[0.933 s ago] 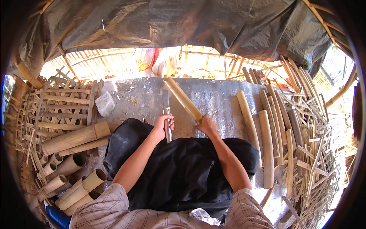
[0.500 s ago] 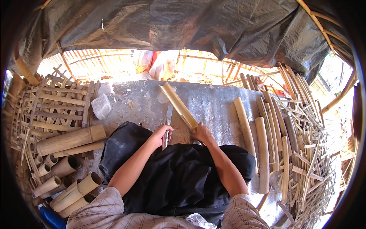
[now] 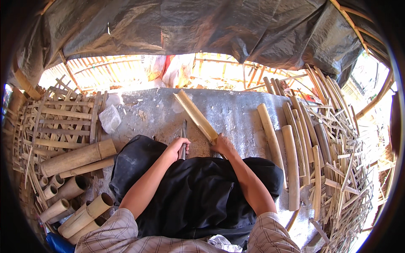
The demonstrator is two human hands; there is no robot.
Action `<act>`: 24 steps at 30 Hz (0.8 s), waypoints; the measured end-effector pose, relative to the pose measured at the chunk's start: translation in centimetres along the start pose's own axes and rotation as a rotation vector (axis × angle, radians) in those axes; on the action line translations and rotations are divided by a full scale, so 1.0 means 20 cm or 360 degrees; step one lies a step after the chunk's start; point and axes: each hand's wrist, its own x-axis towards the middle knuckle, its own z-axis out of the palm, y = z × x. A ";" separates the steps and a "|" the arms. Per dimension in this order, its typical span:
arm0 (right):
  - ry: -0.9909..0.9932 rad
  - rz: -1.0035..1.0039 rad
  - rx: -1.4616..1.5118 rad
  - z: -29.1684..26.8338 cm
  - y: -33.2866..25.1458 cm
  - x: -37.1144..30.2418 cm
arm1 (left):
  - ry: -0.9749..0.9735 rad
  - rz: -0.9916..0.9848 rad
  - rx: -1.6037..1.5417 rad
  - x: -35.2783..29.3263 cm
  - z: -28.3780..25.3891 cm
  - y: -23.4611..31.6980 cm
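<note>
A knife (image 3: 184, 131) with a narrow blade is in the grip of my left hand (image 3: 178, 148), its tip pointing away from me. My right hand (image 3: 223, 145) is closed around the near end of a split bamboo piece (image 3: 195, 113). That piece slants up and to the left, its hollow side showing. Knife and bamboo are apart, with the blade to the left of the bamboo. Dark cloth (image 3: 198, 194) covers my lap just below both hands.
To the right lie several bamboo lengths (image 3: 291, 168) and a heap of thin split strips (image 3: 350, 181). Cut bamboo tubes (image 3: 90, 213), a thick pole (image 3: 80, 157) and a woven lattice (image 3: 65, 120) are on the left. A pale stone block (image 3: 110, 119) sits beyond my left knee.
The knife has turned in my left hand, so its blade now looks narrower, nearly edge-on. My right hand and the split bamboo have barely moved.
</note>
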 end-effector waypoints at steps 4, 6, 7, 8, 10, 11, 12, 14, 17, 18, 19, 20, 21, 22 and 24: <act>-0.0113 0.0036 0.0061 -0.02 -0.04 0.00 | 0.0026 0.0015 0.0013 -0.03 -0.01 0.02; -0.0116 0.0009 0.0068 -0.03 -0.04 0.00 | -0.0028 0.0013 -0.0069 -0.02 -0.02 0.01; -0.0105 0.0008 0.0069 -0.02 -0.04 0.00 | -0.0055 0.0008 -0.0110 -0.04 0.00 0.02; -0.0094 0.0007 0.0071 -0.02 -0.04 0.00 | -0.0050 0.0073 -0.0110 -0.05 0.01 0.03; -0.0080 0.0008 0.0059 -0.01 -0.03 0.00 | -0.0043 0.0199 -0.0108 -0.09 0.05 0.04; -0.0077 0.0010 0.0046 -0.01 -0.03 0.00 | -0.0072 0.0294 -0.0037 -0.10 0.07 0.05; -0.0074 0.0014 0.0033 0.00 -0.02 0.01 | -0.0102 0.0389 0.0035 -0.12 0.08 0.07; -0.0095 0.0032 0.0002 0.00 0.01 0.03 | -0.0120 0.0602 0.0162 -0.14 0.14 0.08; -0.0075 -0.0017 -0.0035 -0.01 0.00 0.02 | 0.0020 0.0934 0.0410 -0.17 0.16 0.10; -0.0060 -0.0045 -0.0046 -0.02 -0.01 0.01 | 0.0107 0.1014 0.0543 -0.18 0.15 0.11; -0.0005 -0.0051 -0.0086 -0.04 -0.02 0.01 | 0.0193 0.1093 0.0678 -0.18 0.12 0.12; 0.0050 -0.0070 -0.0124 -0.06 -0.03 0.02 | 0.0497 0.1321 0.1122 -0.11 0.05 0.11; 0.0105 -0.0091 -0.0162 -0.07 -0.05 0.03 | 0.0559 0.1083 0.1325 -0.06 -0.04 0.09; 0.0146 -0.0037 -0.0171 -0.08 -0.01 0.03 | 0.0590 0.0831 0.1514 -0.05 -0.05 0.10; 0.0101 -0.0079 -0.0278 -0.07 0.06 0.02 | 0.0495 0.0201 0.1650 -0.03 -0.06 0.09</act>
